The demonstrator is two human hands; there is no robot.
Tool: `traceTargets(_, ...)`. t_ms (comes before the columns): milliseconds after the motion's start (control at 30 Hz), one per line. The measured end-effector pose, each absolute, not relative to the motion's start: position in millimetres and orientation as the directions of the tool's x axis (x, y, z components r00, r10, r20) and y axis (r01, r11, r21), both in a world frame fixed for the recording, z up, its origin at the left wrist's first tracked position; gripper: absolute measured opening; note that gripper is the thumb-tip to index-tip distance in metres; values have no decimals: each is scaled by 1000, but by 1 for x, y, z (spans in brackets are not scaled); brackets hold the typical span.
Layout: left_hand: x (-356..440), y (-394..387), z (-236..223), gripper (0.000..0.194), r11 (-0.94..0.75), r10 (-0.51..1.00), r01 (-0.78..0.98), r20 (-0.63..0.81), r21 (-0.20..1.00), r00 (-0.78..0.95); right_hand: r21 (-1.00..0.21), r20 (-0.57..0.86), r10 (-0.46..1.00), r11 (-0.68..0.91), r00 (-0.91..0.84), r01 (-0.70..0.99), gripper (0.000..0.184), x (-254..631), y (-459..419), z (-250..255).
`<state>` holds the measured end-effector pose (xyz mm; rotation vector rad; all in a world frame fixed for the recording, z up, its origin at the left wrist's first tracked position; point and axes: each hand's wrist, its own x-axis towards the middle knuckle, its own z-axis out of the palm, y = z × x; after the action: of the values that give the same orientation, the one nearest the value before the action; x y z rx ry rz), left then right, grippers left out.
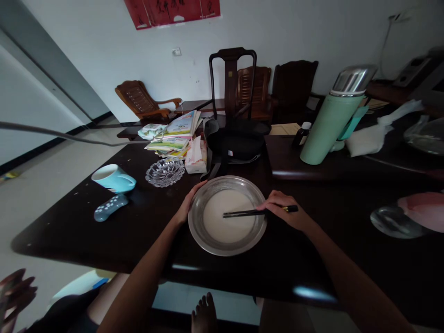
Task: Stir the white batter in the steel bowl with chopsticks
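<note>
A round metal bowl [227, 249] stands on the dark table before me, with a milky white liquid [222, 226] in it. My left hand [189, 203] grips the bowl's left side, its fingers along the outer rim. In my right hand [282, 208] is a pair of black chopsticks [244, 213], closed between the fingers above the bowl's right rim. The chopsticks lean left, and their tips are in or at the surface of the liquid. Whether they touch the bottom cannot be seen.
Left on the table [69, 231] are a light blue mug [113, 178], a game controller [110, 208] and a glass dish [165, 172]. Behind the bowl lie tissues [196, 157], books [176, 134] and a black bag [239, 141]. A green thermos [329, 125] stands right. Another person's hand [17, 293] shows lower left.
</note>
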<state>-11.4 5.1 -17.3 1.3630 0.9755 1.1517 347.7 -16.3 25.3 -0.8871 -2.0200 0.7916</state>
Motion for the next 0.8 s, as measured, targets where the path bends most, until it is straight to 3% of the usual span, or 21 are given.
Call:
traceTargets(167,-10,5,-16,60,-79,972,-89,96,993,212,-776,451,832,544,-322,318,35,354,-15,26)
traceTargets(233,-9,4,-15,60,-71,972,-94,90,993,215,-796,431,825,538,-366,276,39,354,-15,27)
traceTargets(333,-7,3,-13,60,-70,975,-91,87,993,202,-777,408,791,563,-455,281,31,351,-17,27)
traceTargets(500,-7,2,-12,60,-75,972,-89,92,993,216,-793,446,821,547,-357,267,35,351,-16,25)
traceTargets(667,-8,2,-12,59,-95,976,-44,102,995,193,-765,415,773,582,-480,277,26,346,-17,24)
traceTargets(800,-6,1,-10,60,-76,975,-80,91,994,204,-779,457,816,559,-353,284,31,350,-15,24)
